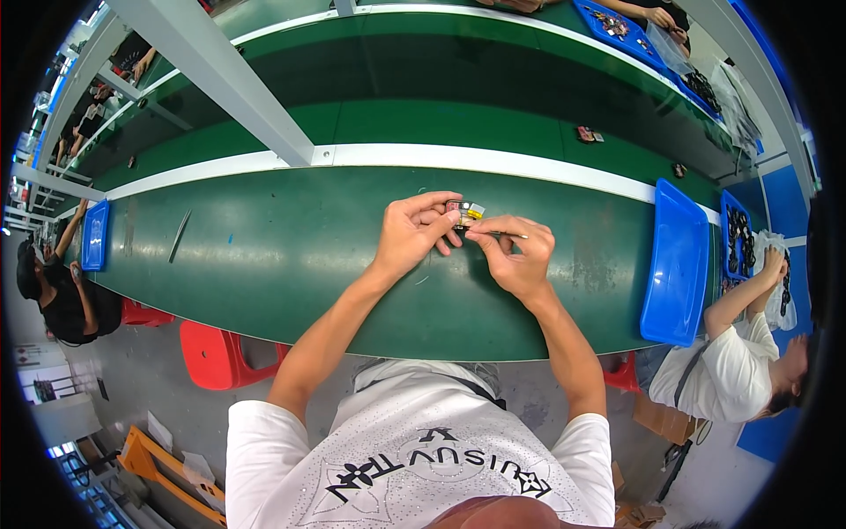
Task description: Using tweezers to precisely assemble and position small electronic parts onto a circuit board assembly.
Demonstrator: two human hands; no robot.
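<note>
My left hand (411,232) is closed on a small black-edged part (474,212) with yellow and red patches, its thumb lying across the face. Pinched in my right hand (522,262) is a thin stick-like tool (513,234); its kind is too small to make out. The right fingertips meet the lower edge of the part, and they hide the tool's working end. Both hands are just above the green tabletop (300,256). A pair of tweezers (180,235) lies off to the left of my hands.
A blue tray (677,264) stands at the table's right end, another blue tray (95,235) at its left. A white rail (397,156) and grey post (220,79) border the far side. Small parts (589,135) lie beyond the rail. Co-workers sit on both sides. A red stool (211,355) stands below.
</note>
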